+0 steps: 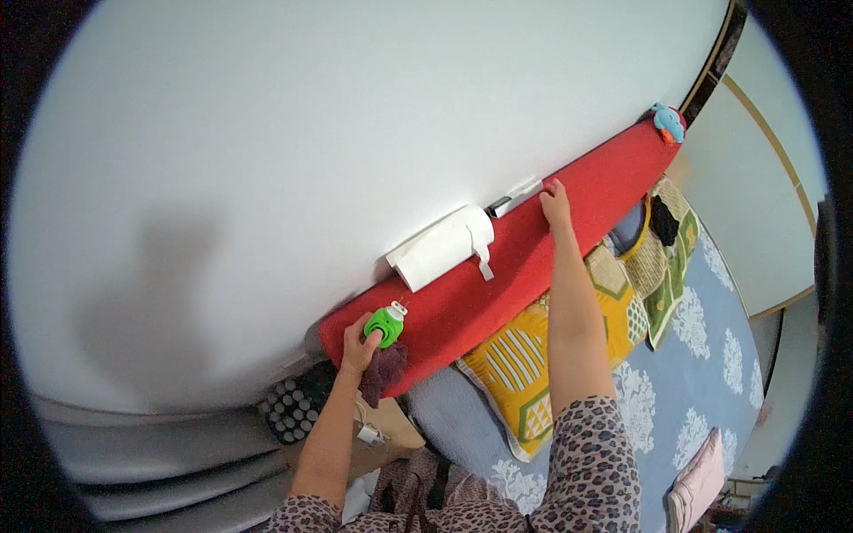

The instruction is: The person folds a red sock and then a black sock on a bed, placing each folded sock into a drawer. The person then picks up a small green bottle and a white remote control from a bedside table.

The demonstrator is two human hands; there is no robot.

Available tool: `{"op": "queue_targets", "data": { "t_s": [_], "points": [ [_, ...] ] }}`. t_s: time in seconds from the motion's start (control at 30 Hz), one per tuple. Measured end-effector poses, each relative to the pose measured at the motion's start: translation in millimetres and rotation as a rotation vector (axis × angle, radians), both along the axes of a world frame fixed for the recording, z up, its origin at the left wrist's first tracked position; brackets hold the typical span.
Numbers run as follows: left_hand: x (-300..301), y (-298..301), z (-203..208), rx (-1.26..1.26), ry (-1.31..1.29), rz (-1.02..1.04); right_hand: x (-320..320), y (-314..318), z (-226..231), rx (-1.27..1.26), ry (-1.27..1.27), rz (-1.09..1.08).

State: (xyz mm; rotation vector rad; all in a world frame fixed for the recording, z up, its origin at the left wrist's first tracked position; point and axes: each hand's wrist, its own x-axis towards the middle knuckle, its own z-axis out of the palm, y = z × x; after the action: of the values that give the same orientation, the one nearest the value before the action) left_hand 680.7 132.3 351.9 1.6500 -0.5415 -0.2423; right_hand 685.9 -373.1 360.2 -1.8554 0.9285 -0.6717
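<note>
At the far left, a dark grey shadow (142, 293) lies on the plain white wall (355, 115) that fills most of the view. Below it, near the lower left, sits a black block with rows of round grey cells (293, 407), just beside a brown cardboard piece (391, 428).

The person's left hand (358, 345) comes up from a bare forearm with a leopard-print sleeve (306, 515) at its base. Its fingers are curled around a small bright green plastic toy with a white cap (386, 325), and the same hand presses a crumpled dark purple cloth (384, 371) that hangs just below the toy. Toy and hand rest at the left end of a long red padded headboard (498, 284), which runs diagonally up to the right along the wall.

On top of the headboard, against the wall, lies a white plastic box with a hanging strap (444, 247), and just right of it a slim grey and white bar (515, 195).

The right hand (556, 202) is open, fingers spread flat on the upper edge of the headboard, holding nothing. Its forearm crosses a yellow pillow with white stripes and green hexagons (524, 373).

Further right lie a green and tan patterned cushion (671, 266) and a black cloth (663, 222). A blue and orange soft toy (668, 123) sits on the far right end of the headboard. A blue bedsheet with white flower prints (711, 373) covers the bed, and a pink pillow (697, 484) lies near the lower right.
</note>
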Motion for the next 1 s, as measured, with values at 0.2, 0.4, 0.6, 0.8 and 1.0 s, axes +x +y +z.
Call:
{"op": "queue_targets", "data": {
  "t_s": [0.2, 0.4, 0.6, 0.8, 1.0],
  "points": [
    [5.1, 0.0, -16.2, 0.017, -0.071, 0.038, 11.5, -21.3, 46.6, 0.344, 0.279, 0.316],
    [1.7, -8.0, -8.7, -0.097, 0.172, -0.077, -9.1, -17.4, 41.6, 0.486, 0.019, 0.483],
    [6.9, -6.0, -27.3, -0.124, 0.107, -0.076, -25.4, 7.7, 48.4, 0.148, 0.267, 0.567],
    [-13.6, -6.3, -1.1, -0.147, 0.114, 0.028, -6.3, 24.4, 31.4, -0.071, 0.181, 0.417],
    [-52.1, -5.3, 11.9, -0.161, 0.216, 0.271, -22.7, 8.0, 26.8, -0.222, 0.279, 0.523]
  ]
}}
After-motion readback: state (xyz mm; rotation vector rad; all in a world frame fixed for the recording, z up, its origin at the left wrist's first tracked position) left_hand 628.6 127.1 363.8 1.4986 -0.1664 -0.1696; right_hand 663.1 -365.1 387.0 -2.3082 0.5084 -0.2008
